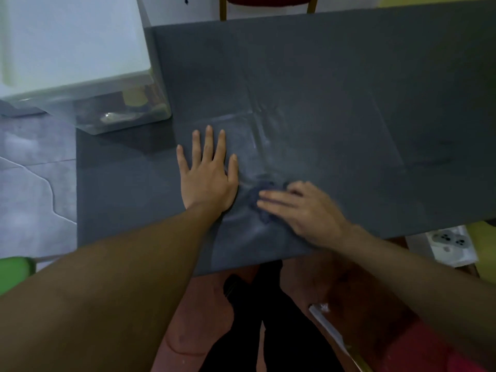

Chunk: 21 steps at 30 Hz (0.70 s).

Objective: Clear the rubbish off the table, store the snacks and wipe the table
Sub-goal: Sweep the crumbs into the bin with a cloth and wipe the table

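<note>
Grey sheeting covers the table (349,76), and it puckers into creases in the gap between the left thumb and the right fingertips. The left hand (208,178) lies flat on it, all 5 fingers straight and spread, holding nothing and pressing the sheet down. The right hand (303,208) is blurred, but its fingers look mostly straight, laid across a dark blue rag (264,189) that is bunched under them and pokes out past the fingertips. Judging by this, the wiping step is under way, and no rubbish or loose snacks show on the sheet. Well beyond the left fingertips and to their left stands a clear box (128,114) under a white lid (72,44); something sits inside, too hazy to name. The main risk is the sheet itself: if the rag grips it harder than the left palm pins it, the creases could gather into a fold, and the rag would skate over that patch instead of cleaning it. A strong stroke toward the near edge, just behind the right wrist, could drag the sheet off the table or tug the box along with it. A flat-fingered press also gives little hold, so the rag may slip out from under the fingers.
</note>
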### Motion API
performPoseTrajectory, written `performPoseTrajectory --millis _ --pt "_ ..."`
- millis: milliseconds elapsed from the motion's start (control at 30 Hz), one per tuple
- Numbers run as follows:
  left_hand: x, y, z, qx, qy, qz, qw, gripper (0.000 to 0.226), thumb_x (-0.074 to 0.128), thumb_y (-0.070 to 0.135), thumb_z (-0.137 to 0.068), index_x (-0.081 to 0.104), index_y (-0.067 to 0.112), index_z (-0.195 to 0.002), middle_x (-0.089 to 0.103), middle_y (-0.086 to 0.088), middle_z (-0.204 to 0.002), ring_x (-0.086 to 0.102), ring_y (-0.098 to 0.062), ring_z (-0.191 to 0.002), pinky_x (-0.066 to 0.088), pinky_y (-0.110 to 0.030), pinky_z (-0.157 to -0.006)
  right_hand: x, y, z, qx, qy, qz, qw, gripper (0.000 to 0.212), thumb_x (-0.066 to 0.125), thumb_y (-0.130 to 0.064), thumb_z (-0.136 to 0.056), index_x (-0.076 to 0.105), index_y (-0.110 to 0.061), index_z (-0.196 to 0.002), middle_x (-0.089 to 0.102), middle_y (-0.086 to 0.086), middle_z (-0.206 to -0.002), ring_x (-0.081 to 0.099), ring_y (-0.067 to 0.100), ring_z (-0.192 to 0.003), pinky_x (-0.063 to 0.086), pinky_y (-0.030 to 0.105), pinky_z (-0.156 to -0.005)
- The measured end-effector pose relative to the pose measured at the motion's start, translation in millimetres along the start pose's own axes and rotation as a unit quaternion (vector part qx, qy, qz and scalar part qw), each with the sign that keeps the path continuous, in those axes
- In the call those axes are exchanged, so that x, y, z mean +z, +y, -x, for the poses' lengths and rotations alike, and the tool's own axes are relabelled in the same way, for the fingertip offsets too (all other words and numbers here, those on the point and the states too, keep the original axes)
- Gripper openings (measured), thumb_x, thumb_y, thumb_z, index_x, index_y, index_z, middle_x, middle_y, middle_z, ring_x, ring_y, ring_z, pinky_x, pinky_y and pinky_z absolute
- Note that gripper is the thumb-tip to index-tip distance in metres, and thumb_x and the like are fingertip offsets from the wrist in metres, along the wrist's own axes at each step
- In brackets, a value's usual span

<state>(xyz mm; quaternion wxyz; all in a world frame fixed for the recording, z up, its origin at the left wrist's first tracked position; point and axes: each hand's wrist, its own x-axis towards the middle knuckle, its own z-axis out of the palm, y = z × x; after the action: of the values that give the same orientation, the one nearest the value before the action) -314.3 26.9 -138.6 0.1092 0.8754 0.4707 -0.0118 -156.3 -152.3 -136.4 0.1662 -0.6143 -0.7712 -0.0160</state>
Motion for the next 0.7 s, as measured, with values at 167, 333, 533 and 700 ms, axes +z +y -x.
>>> performPoseTrajectory --millis 167,333,533,700 --pt "-1.0 0.6 1.0 -0.005 0.001 0.005 1.000 0.062 0.007 0.054 -0.101 0.002 0.029 -0.158 -0.004 0.006 -0.166 -0.012 -0.017 -0.152 -0.005 -0.052 -0.121 6.3 62.9 -41.7 0.238 0.066 -0.005 0.969 0.036 0.052 -0.019 -0.102 0.065 -0.024 -0.134 0.061 -0.009 -0.140 0.049 0.030 -0.086 0.049 0.047 -0.076" --pt "-3.3 1.1 0.5 -0.004 0.000 0.001 1.000 0.062 0.009 0.053 -0.102 0.002 0.029 -0.158 -0.003 0.005 -0.166 -0.011 -0.017 -0.152 -0.004 -0.053 -0.121 2.7 29.3 -28.2 0.076 0.017 -0.050 0.996 0.038 0.052 -0.017 -0.101 0.063 -0.022 -0.136 0.058 -0.008 -0.144 0.051 0.028 -0.086 0.049 0.039 -0.081" --pt "-2.4 0.8 -0.8 -0.003 0.004 -0.012 1.000 0.062 0.010 0.053 -0.102 0.003 0.028 -0.158 -0.002 0.005 -0.166 -0.009 -0.017 -0.152 -0.001 -0.054 -0.121 -2.4 87.5 -48.2 0.026 0.013 -0.011 1.000 0.035 0.048 -0.022 -0.104 0.065 -0.026 -0.135 0.059 -0.011 -0.142 0.049 0.026 -0.090 0.049 0.042 -0.076" --pt "-5.0 5.2 0.7 -0.015 0.007 -0.015 1.000 0.061 0.017 0.052 -0.102 0.011 0.027 -0.158 0.004 0.004 -0.166 -0.005 -0.017 -0.153 0.001 -0.053 -0.122 4.2 80.2 -62.0 0.173 0.064 -0.059 0.981 0.036 0.058 -0.017 -0.098 0.067 -0.021 -0.132 0.063 -0.009 -0.137 0.047 0.025 -0.087 0.049 0.043 -0.079"
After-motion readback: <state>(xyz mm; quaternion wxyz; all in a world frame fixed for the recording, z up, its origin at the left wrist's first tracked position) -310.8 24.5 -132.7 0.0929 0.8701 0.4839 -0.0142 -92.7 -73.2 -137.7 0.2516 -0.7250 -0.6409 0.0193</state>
